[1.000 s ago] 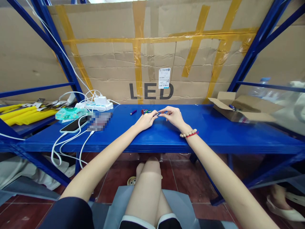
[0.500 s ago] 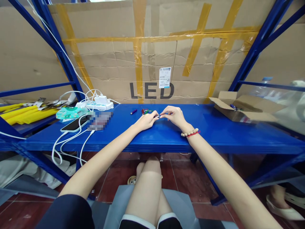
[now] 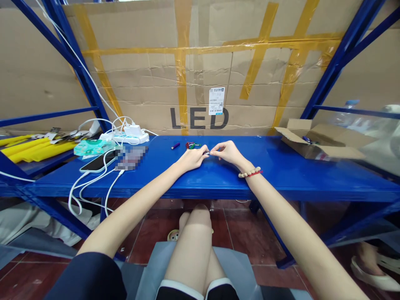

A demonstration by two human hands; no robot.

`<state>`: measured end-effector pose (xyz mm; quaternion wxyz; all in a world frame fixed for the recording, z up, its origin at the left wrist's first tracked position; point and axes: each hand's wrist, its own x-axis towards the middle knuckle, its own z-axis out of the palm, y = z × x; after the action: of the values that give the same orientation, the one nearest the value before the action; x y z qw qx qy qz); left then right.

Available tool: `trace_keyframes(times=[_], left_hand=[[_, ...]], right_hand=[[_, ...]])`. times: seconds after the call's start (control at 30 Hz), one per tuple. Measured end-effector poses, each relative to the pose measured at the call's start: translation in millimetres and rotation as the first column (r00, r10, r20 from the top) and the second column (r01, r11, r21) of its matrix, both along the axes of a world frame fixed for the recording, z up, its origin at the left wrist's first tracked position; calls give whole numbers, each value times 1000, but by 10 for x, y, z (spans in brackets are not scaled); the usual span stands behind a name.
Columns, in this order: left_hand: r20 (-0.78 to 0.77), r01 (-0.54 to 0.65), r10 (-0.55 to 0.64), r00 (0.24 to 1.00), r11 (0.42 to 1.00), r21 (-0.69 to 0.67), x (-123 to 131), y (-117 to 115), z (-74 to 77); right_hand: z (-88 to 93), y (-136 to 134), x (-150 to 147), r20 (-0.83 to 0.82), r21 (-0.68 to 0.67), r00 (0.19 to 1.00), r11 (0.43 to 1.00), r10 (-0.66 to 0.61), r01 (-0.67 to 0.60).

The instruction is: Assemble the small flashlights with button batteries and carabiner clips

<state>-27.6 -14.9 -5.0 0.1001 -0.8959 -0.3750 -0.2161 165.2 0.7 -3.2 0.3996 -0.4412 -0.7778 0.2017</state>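
Observation:
In the middle of the blue table [image 3: 150,183], my left hand [image 3: 193,158] is closed on a small shiny silvery piece [image 3: 206,153]. The fingers cover most of it, so its kind cannot be made out. My right hand [image 3: 229,152] meets it from the right, thumb and forefinger pinched at the piece's right end. Just behind my left hand lie small red and green metallic pieces [image 3: 193,145], partly hidden. A short purple tube-like piece [image 3: 175,146] lies apart, farther left.
On the left are a phone [image 3: 98,162] with white cables, a power strip [image 3: 142,138], a teal packet [image 3: 93,147] and yellow wrapped items [image 3: 40,151]. An opened cardboard box [image 3: 325,151] stands right. A large cardboard sheet [image 3: 150,91] rises behind the table.
My right hand has shifted very slightly, its fingers still at the small shiny piece. My left hand stays almost in place.

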Motion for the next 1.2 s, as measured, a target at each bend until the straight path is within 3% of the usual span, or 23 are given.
trace_keyframes(times=[0.27,0.47,0.57,0.67,0.73,0.8,0.87,0.93,1.07,1.2], left_hand=[[79,-5,-5,997,992,129,20,7,-36],[134,-86,76,988,994,70,67,-46,7],[173,-112,105,979,993,33,78,-57,24],[197,-120,114,974,993,19,79,-54,28],[202,-128,123,972,992,10,78,-48,26],[198,-136,132,971,991,9,78,-42,23],[187,-143,138,973,990,14,78,-41,22],[174,-151,146,974,988,15,78,-44,25],[148,-164,161,976,986,9,80,-56,35],[145,-162,161,976,987,-6,85,-61,43]], right_hand=[[90,-80,-51,-177,-130,983,988,55,-79],[95,-64,-97,-261,-146,963,984,65,-106],[90,-36,-106,-308,-88,951,994,36,-66],[77,3,-64,-350,-34,931,994,-108,103],[64,27,-14,-303,8,908,952,-288,305],[51,42,35,-200,68,854,863,-480,501],[40,48,66,-98,123,797,787,-596,604],[32,47,77,-1,136,774,767,-633,627],[19,36,68,203,84,768,793,-607,604],[18,26,53,291,41,776,818,-559,574]])
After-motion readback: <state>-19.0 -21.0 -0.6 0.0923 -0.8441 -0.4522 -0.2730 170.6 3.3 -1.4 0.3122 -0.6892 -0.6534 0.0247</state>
